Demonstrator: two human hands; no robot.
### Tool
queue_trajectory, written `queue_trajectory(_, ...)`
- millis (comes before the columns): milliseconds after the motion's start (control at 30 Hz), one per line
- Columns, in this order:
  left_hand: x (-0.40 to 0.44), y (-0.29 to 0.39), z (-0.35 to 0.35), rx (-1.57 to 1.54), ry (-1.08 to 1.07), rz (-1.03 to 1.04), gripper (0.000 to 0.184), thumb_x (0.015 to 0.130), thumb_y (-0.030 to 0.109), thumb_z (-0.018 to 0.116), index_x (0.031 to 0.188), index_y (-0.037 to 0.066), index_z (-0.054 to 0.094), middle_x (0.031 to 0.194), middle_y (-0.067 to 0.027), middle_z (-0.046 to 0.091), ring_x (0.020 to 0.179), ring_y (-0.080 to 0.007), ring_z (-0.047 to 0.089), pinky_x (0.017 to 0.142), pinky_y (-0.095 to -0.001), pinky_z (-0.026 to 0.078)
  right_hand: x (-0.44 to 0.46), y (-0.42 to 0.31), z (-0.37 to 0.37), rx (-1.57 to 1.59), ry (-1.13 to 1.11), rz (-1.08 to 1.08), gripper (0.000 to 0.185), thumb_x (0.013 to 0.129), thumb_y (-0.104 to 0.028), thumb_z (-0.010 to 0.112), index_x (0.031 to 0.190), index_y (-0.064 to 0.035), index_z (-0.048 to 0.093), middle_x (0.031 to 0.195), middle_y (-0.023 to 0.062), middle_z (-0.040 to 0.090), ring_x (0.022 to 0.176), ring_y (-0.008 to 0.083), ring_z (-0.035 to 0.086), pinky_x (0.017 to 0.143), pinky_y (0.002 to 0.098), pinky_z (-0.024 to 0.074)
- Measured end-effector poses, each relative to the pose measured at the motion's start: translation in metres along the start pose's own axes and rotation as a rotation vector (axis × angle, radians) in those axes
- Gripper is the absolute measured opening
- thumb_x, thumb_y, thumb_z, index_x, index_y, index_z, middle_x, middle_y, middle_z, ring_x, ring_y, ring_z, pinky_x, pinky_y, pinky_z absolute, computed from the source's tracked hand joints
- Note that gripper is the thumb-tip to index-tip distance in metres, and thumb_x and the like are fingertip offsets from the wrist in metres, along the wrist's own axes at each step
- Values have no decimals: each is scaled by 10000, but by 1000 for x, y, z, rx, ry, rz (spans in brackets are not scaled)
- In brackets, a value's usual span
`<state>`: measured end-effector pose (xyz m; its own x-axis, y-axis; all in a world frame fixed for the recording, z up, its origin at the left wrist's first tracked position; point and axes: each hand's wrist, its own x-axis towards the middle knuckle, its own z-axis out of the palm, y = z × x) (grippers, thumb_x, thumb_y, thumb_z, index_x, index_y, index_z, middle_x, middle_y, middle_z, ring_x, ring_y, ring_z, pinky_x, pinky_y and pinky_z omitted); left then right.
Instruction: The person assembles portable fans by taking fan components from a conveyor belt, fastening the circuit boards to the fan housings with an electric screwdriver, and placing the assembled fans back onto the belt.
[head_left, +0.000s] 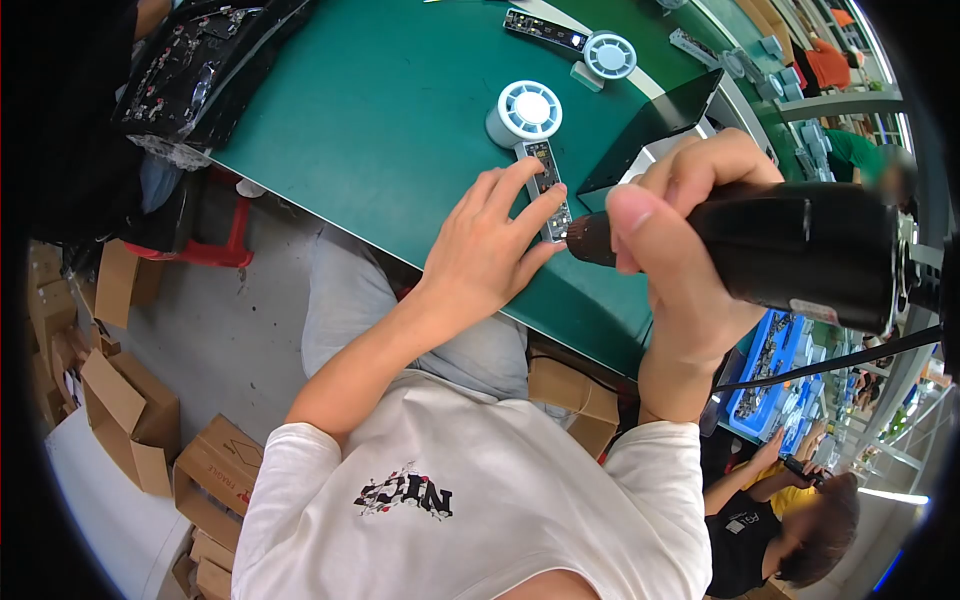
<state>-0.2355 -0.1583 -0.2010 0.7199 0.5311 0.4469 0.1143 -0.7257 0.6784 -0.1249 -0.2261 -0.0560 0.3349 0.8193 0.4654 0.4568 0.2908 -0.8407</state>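
Observation:
A black electric screwdriver (pixel 800 250) is gripped in my right hand (pixel 690 240), its tip pointing left. The tip reaches the near end of a small grey handheld fan (pixel 527 112) lying on the green table (pixel 350 130). This fan has a round vented head and an open handle with a circuit board (pixel 548 175) showing in it. My left hand (pixel 485 230) steadies the handle, with fingertips on the board and the thumb at its near end. Whether a screw sits under the tip is hidden.
Another open-handled fan (pixel 608 55) lies farther back. A black panel (pixel 655 130) stands right of my hands. Black plastic (pixel 190 80) with small parts covers the left corner. A blue tray (pixel 765 370) and a co-worker (pixel 780 525) are at right. Cardboard boxes (pixel 130 420) stand on the floor.

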Motion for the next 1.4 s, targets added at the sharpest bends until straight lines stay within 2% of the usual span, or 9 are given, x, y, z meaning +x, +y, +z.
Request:
queue_trajectory(333, 2, 1, -6, -15, -43, 20, 482, 779, 147, 777, 1219, 58, 603, 1307, -143, 479, 1109, -364, 530, 903, -453, 492, 24, 9, -41, 183, -563, -208, 273, 729, 75, 719, 802, -40, 482, 689, 65, 532, 536, 135, 502, 490, 256, 432)
queue_trajectory(467, 2, 2, -2, 15, -21, 6, 508, 750, 138, 811, 1217, 72, 622, 1314, -147, 488, 1104, -348, 549, 905, -439, 498, 8, -17, -70, 451, 25, -31, 146, 826, -34, 656, 874, 6, 524, 683, 110, 529, 487, 129, 444, 493, 273, 413)
queue_trajectory(567, 2, 5, -2, 35, -24, -10, 519, 739, 134, 825, 1220, 89, 634, 1319, -148, 492, 1103, -336, 563, 894, -427, 509, 6, -27, -105, 245, 366, -18, 89, 834, -33, 627, 837, 13, 551, 674, 117, 523, 464, 131, 405, 499, 298, 400)
queue_trajectory(700, 2, 6, 1, 26, -37, -40, 515, 749, 134, 820, 1228, 92, 634, 1324, -150, 490, 1101, -324, 575, 861, -414, 525, 9, -23, -106, 145, 474, -50, 120, 784, -31, 679, 783, 25, 573, 651, 113, 517, 465, 162, 446, 508, 309, 402)
queue_trajectory(733, 2, 6, 1, 28, -34, -35, 513, 751, 133, 819, 1227, 88, 635, 1326, -151, 490, 1097, -322, 580, 856, -411, 529, 6, -21, -108, 173, 332, -18, 62, 842, -24, 578, 867, -11, 523, 715, 70, 471, 551, 130, 414, 586, 301, 354)
queue_trajectory(967, 4, 8, 1, 54, -42, -29, 505, 755, 138, 819, 1222, 74, 637, 1328, -156, 500, 1079, -315, 601, 845, -400, 541, 18, -4, -89, 206, 330, -6, 162, 722, 6, 730, 716, 81, 586, 692, 123, 558, 472, 169, 513, 476, 288, 394)
queue_trajectory(1133, 2, 6, 0, 34, -19, -14, 510, 758, 144, 817, 1229, 78, 634, 1322, -157, 501, 1082, -311, 597, 839, -404, 544, 15, -28, -68, 171, 266, 247, 181, 746, -4, 638, 802, -15, 466, 635, 74, 449, 474, 138, 422, 513, 288, 381)
queue_trajectory(1233, 1, 5, -1, 27, -27, -19, 512, 761, 148, 815, 1235, 80, 631, 1321, -157, 500, 1094, -314, 590, 851, -409, 540, 11, -28, -67, 188, 341, 155, 210, 721, -41, 729, 767, 43, 542, 633, 95, 539, 464, 161, 504, 475, 274, 392)
queue_trajectory(1400, 1, 5, -3, 20, -20, -7, 508, 767, 149, 811, 1236, 82, 629, 1326, -154, 496, 1102, -326, 581, 882, -415, 524, 9, -28, -77, 193, 428, 72, 146, 779, -4, 657, 844, 14, 528, 665, 85, 488, 498, 150, 434, 538, 295, 384)
